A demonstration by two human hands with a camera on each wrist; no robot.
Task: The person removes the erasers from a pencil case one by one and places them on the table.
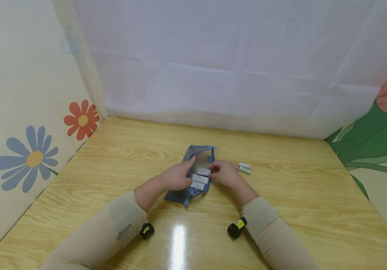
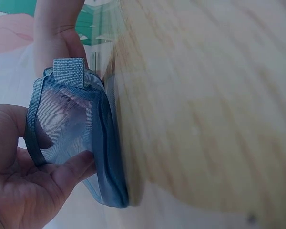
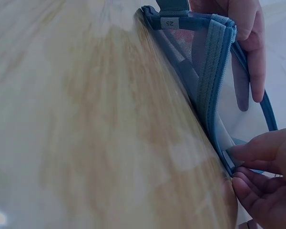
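Beige sleeves (image 1: 92,232) are seen nearest the head camera, reaching in from eight and four o'clock of a blue mesh pouch (image 1: 178,194). The pouch is laid on the wood-grain table (image 1: 291,217), just below frame centre. Its rim is gripped by the left hand (image 1: 179,177) from nine o'clock, thumb and fingers parted only by the mesh and edging. At three o'clock, a white block (image 1: 204,171) is pinched at the pouch edge between the nearly closed thumb and fingertips of the right hand (image 1: 225,174). Two further white blocks (image 1: 200,179) are noted just beside it, toward six o'clock. Another pair of blocks (image 1: 244,165) is observed on the table at three o'clock, beyond the right hand.
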